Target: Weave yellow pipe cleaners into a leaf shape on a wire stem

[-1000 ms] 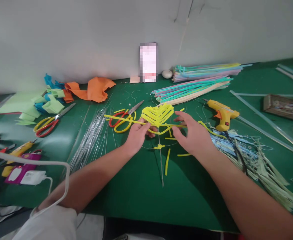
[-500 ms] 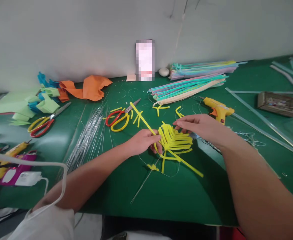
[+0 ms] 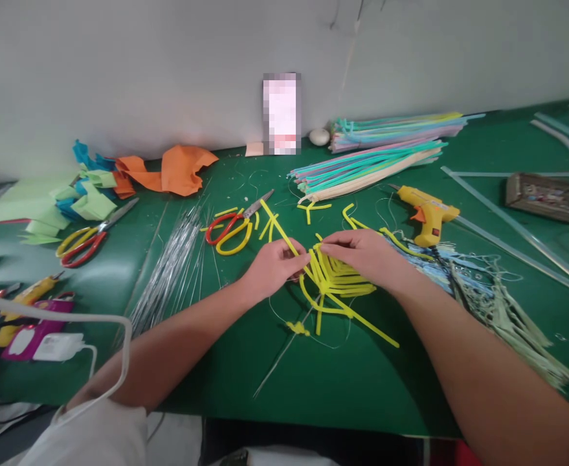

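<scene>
A leaf-like shape of bent yellow pipe cleaners (image 3: 349, 285) lies in front of me, with long loose stems and a thin wire running down from it. My left hand (image 3: 280, 265) pinches its left side, where a straight yellow stem passes under the thumb. At the top edge, my right hand (image 3: 355, 252) has thumb and fingertips closed on the end of a yellow strand and covers part of the upper rows. A small yellow pipe-cleaner knot (image 3: 298, 328) sits on the wire below the shape.
Red-and-yellow scissors (image 3: 235, 228) lie beyond my left hand, near a bundle of thin wires (image 3: 167, 265). Right of my right hand is a yellow glue gun (image 3: 428, 210). Coloured pipe-cleaner bundles (image 3: 366, 169) lie at the back, by a phone (image 3: 282, 113) against the wall.
My right hand has moved left and slightly down onto the top edge of the yellow shape, its fingertips now closed there. My left hand keeps its hold, shifted only slightly.
</scene>
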{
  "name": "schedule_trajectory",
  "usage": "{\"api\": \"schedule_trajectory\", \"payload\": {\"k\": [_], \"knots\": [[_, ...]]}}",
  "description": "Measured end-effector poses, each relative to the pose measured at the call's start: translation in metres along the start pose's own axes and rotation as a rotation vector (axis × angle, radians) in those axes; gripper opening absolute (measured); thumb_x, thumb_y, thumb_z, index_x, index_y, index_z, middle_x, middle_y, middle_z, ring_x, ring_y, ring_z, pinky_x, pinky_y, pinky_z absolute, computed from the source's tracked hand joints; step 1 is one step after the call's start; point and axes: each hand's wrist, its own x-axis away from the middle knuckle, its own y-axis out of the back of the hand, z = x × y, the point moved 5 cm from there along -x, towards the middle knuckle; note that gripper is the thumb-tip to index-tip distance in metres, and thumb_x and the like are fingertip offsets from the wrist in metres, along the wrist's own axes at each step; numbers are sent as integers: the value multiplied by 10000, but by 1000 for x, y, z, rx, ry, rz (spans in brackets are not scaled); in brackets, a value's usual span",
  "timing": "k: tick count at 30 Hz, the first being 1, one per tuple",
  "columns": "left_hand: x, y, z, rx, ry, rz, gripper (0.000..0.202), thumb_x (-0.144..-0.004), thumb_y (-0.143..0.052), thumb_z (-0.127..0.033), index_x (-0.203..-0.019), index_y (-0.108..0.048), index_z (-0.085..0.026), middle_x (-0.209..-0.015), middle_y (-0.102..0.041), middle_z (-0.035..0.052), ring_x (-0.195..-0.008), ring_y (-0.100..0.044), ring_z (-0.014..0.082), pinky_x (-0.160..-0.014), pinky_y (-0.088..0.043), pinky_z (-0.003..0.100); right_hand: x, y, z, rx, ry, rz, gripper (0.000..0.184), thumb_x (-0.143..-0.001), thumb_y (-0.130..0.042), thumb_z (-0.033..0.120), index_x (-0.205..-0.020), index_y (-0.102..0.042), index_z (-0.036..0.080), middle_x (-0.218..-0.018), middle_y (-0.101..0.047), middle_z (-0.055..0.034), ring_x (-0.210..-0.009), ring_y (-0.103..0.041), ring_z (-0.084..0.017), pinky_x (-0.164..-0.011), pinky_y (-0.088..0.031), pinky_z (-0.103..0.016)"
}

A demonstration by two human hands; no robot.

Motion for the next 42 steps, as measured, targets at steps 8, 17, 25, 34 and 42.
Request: {"api": "schedule_trajectory", "payload": {"k": [8,17,25,34,42], "knots": [[0,2,-1,3,22,-64,177,-714,-716,-255,-735,-585,-138,-576,-599,-19,-470,-555,75,-486,-452,199,3,-7,7,-15,5,19,270,-818,-575,429,-831,-760,234,-806,-729,0,-714,-619,-163,-629,-463,-269],[-2,2,-1,4,52,-21,157,-745,-703,-249,-780,-614,-124,-607,-619,-9,-469,-576,80,-483,-468,204,3,-10,4,-71,-13,17,278,-804,-592,440,-854,-757,222,-786,-725,1,-695,-621,-167,-618,-462,-277],[-10,20,0,99,-54,-154,210,-724,-722,-305,-782,-628,-126,-637,-666,22,-498,-611,112,-522,-511,247,5,19,-8,-132,-7,-481,271,-791,-608,402,-960,-684,204,-928,-709,-72,-792,-637,-199,-706,-495,-336],[-16,45,-4,-10,-180,-337,244,-774,-675,-321,-929,-618,-142,-688,-659,23,-560,-626,127,-539,-500,249,13,4,10,524,157,-85,219,-783,-643,423,-714,-638,215,-759,-655,-18,-656,-558,-165,-572,-370,-294],[-5,39,-18,-430,-376,-348,228,-808,-631,-243,-1026,-631,-177,-882,-617,25,-617,-538,87,-595,-444,229,11,-18,14,685,280,-80,215,-878,-538,342,-882,-718,225,-913,-674,-53,-847,-613,-208,-623,-390,-306]]}}
